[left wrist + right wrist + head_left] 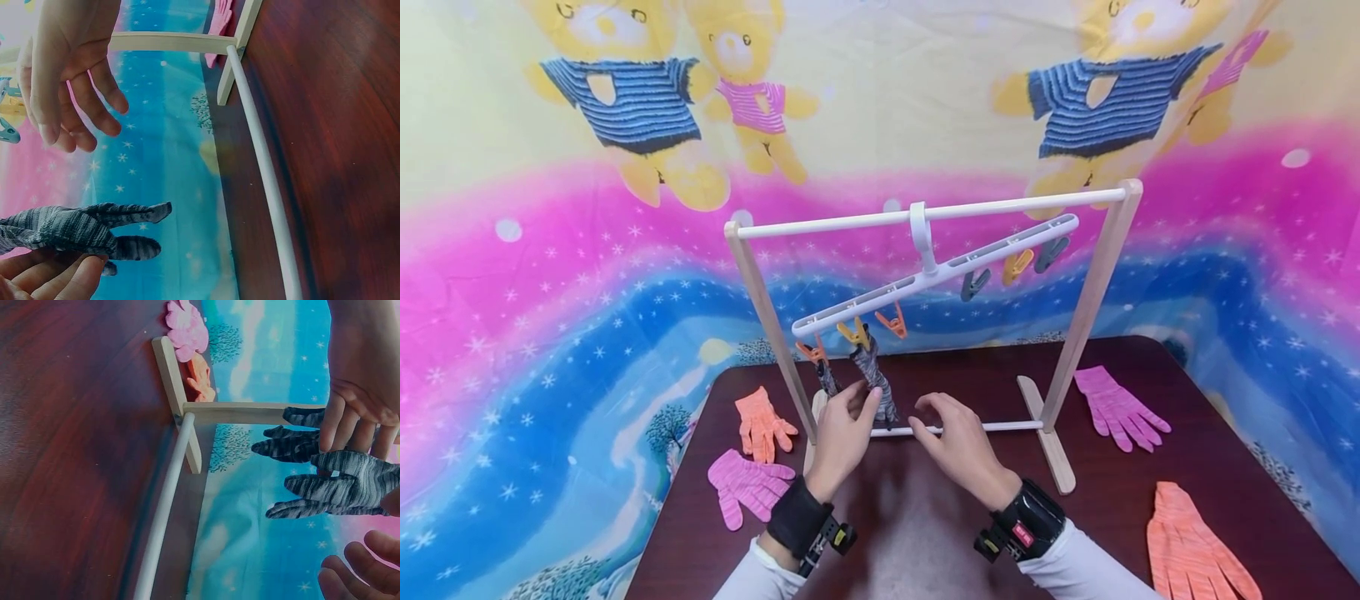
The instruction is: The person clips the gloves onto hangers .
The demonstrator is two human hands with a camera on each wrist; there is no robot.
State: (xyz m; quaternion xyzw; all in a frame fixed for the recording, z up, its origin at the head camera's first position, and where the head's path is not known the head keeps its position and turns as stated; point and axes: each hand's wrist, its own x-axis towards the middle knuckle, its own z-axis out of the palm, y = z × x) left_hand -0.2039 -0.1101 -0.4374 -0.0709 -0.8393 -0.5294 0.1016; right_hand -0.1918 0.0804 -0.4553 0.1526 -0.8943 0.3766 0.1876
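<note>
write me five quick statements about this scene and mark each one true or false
1. A white plastic clip hanger hangs from the white top rod of a pale wooden frame. True.
2. The hanger hangs level. False: it tilts, its left end lower.
3. Grey-and-black striped knit gloves hang from clips toward the hanger's left end. True.
4. The right hand grips a striped glove. False: the right hand holds nothing.
5. Both pink knit gloves lie right of the frame. False: one pink knit glove lies left of it, the other pink glove right.
</note>
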